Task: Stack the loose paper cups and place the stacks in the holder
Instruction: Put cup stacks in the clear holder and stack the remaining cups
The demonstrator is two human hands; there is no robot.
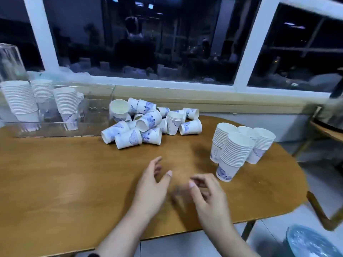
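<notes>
Both hands hover empty above the wooden table (pixel 55 182), side by side near its front edge. In the head view, the left hand (pixel 151 188) has its fingers spread and nearly straight, reaching forward; the right hand (pixel 207 191) has its fingers loosely curled with nothing between them, and is somewhat blurred.

The pile of loose cups (pixel 148 125) lies straight ahead of the hands, well apart from them, toward the far edge of the table. Most of these cups lie on their sides with their long axes pointing different ways; a few stand upright, and one short stack stands at the pile's right. The left hand appears the nearer of the two, its fingertips aimed at the nearest tipped cups.

To the right, near the right hand, four finished stacks (pixel 239 149) stand upright in a tight cluster. The clear holder (pixel 74 125) sits at the far left, just beside the pile, with several stacks already standing in it.

By this layout, the next move is probably a forward reach for a loose cup, though carrying a finished stack leftward to the holder is equally possible.
</notes>
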